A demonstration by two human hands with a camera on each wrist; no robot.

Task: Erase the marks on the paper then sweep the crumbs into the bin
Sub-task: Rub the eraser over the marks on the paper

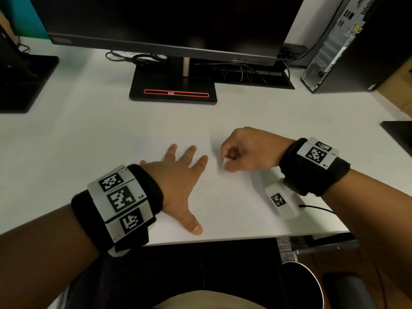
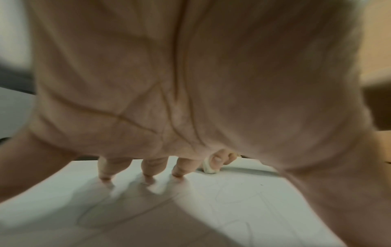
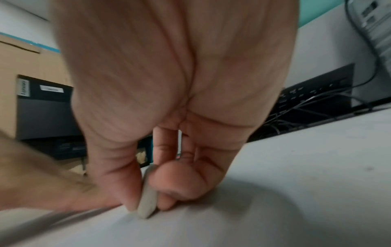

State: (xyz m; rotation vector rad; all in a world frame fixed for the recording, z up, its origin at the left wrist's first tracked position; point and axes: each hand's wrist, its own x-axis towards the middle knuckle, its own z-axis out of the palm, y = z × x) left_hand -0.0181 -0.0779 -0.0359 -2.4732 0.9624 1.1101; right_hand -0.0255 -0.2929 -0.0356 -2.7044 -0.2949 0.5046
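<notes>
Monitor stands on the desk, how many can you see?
3. One under the middle monitor, with a red strip; one at the far left; a dark corner at the right edge looks like a third. Others may sit outside the frame.

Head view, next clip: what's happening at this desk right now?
A person is erasing pencil marks from a sheet of paper on a white desk. The left hand lies flat with fingers spread, pinning the sheet. The right hand pinches a white eraser with its tip against the paper. Faint lines still show in the left wrist view, and a few dark specks lie on the sheet. The bin sits below the desk edge; no sweeping yet.
</notes>
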